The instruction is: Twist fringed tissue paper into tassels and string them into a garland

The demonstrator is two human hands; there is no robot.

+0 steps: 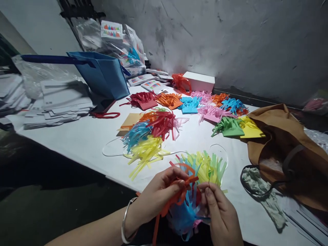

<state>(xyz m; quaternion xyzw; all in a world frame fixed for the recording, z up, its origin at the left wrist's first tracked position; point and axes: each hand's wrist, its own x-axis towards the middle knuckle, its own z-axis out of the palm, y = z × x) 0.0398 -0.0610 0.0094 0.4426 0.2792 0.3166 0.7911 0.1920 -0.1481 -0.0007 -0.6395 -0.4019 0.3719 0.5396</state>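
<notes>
My left hand [160,193], with a silver bangle at its wrist, is closed around an orange paper tassel [175,200] whose strips loop up past the thumb. Close beside it, my right hand [222,213] pinches thumb and forefinger together; what lies between the tips is too small to make out. A blue tassel [183,217] hangs between and below both hands. Just beyond the fingers, a yellow-green tassel [205,167] lies on the table. A thin white string [176,152] runs from there to a yellow tassel [146,152], beside a light-blue tassel [137,134] and a red tassel [164,123].
Fringed paper bundles in several colours, one of them green [230,128], line the back of the white table [89,143]. At left stand a blue bag [102,73] and stacked white packets [64,99]. A brown cloth bag [279,136] and crumpled glove [263,191] lie right.
</notes>
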